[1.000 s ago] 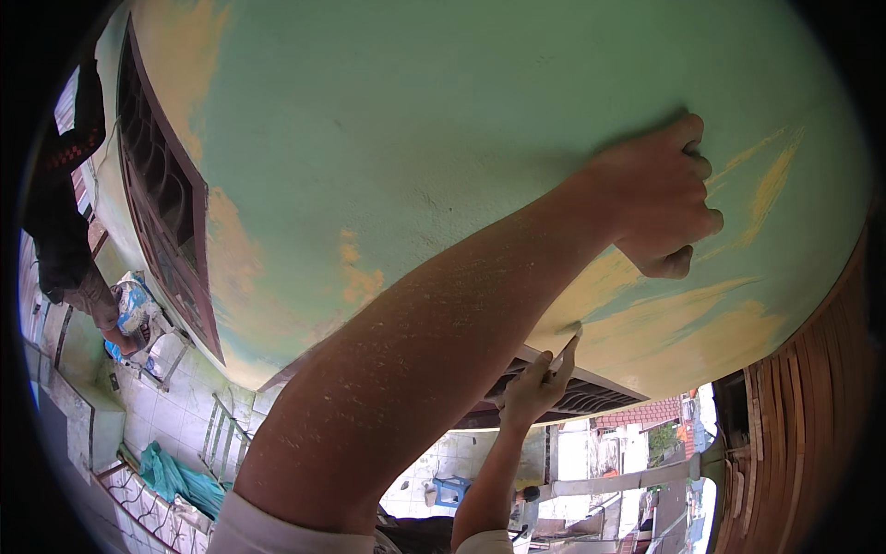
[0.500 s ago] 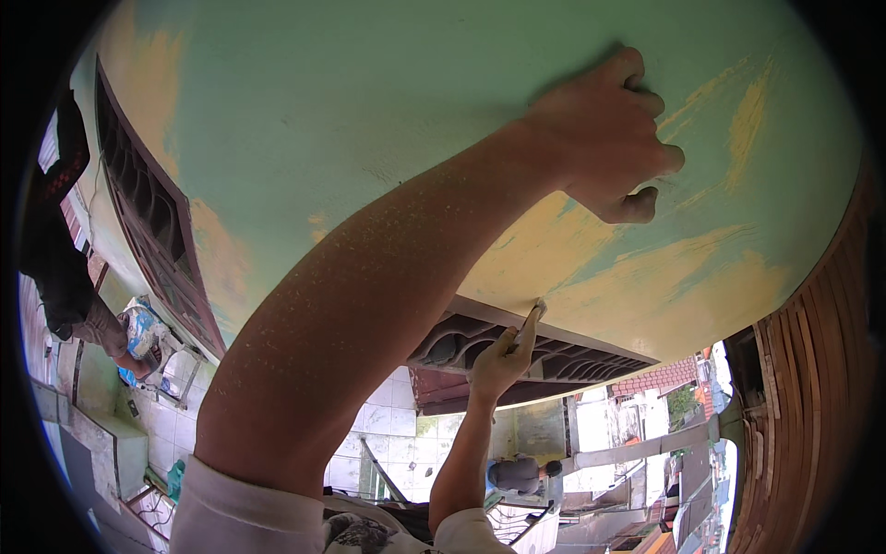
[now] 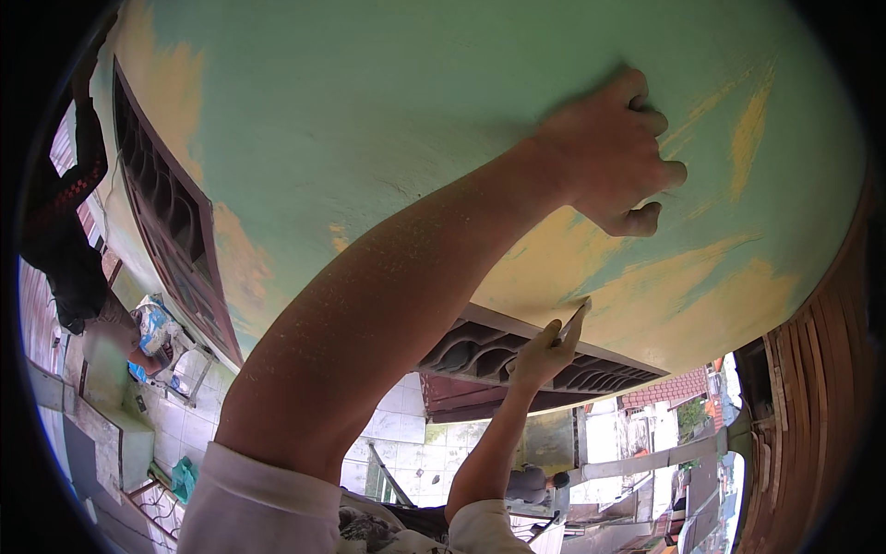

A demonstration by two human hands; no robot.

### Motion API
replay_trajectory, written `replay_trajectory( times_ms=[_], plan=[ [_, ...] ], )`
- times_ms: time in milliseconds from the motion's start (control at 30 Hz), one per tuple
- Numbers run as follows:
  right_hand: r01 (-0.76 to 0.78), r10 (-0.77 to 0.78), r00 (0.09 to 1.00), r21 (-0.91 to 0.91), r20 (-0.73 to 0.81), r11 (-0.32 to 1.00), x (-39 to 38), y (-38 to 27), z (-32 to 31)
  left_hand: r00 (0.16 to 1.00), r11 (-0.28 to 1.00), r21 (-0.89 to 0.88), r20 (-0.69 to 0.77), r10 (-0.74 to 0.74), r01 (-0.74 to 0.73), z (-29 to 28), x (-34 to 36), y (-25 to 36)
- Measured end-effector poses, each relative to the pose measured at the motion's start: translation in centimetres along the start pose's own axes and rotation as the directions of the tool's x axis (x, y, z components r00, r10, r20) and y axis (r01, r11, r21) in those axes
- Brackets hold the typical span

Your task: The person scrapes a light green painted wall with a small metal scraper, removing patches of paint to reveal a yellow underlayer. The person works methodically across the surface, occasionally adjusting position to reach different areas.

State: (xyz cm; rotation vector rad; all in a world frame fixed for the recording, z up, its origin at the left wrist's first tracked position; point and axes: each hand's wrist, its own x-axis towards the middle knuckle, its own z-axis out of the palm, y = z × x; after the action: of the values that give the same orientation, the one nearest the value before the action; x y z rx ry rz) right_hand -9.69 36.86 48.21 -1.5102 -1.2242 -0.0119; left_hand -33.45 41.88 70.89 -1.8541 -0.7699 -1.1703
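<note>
Brown wooden boards [image 3: 808,397] at right, teal cloth [image 3: 185,479] at lower left, dark-clothed person [image 3: 74,282] at far left

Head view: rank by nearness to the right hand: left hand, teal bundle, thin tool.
1. Thin tool: held in the right hand.
2. Left hand: higher in the picture, over the green-and-yellow wall.
3. Teal bundle: far off, lower left.

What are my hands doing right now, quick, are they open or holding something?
Left hand: curled; can't tell whether it holds anything.
Right hand: closed on a thin flat tool.
</note>
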Motion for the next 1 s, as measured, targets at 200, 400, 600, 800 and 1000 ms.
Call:
replay_trajectory(
  times_ms=[200,400,600,800,1000],
  plan=[
    [0.082,-0.082,0.996,-0.008,0.036,0.997,-2.4,0.2,0.5,1.0,0.999,-0.037,0.026,-0.002,0.003,0.3,0.3,0.5],
    [-0.009,0.009,0.998,0.002,0.057,1.0,-0.6,-2.4,0.4,0.997,0.999,-0.036,0.069,-0.026,0.028,-0.5,0.3,-0.1],
    [-0.194,0.191,0.974,0.016,0.121,0.981,0.0,-4.8,-0.6,0.998,1.0,-0.021,-0.053,-0.018,0.017,0.8,-0.2,0.1],
    [0.179,-0.18,0.984,-0.085,-0.001,0.98,-1.0,-0.1,-0.2,1.0,1.0,0.006,0.02,0.015,-0.016,0.3,0.6,0.7],
    [-0.118,0.116,0.989,0.02,0.09,0.993,-0.2,-6.5,-1.0,1.0,0.998,-0.057,0.003,-0.008,0.008,0.0,0.2,0.0]
  ],
)
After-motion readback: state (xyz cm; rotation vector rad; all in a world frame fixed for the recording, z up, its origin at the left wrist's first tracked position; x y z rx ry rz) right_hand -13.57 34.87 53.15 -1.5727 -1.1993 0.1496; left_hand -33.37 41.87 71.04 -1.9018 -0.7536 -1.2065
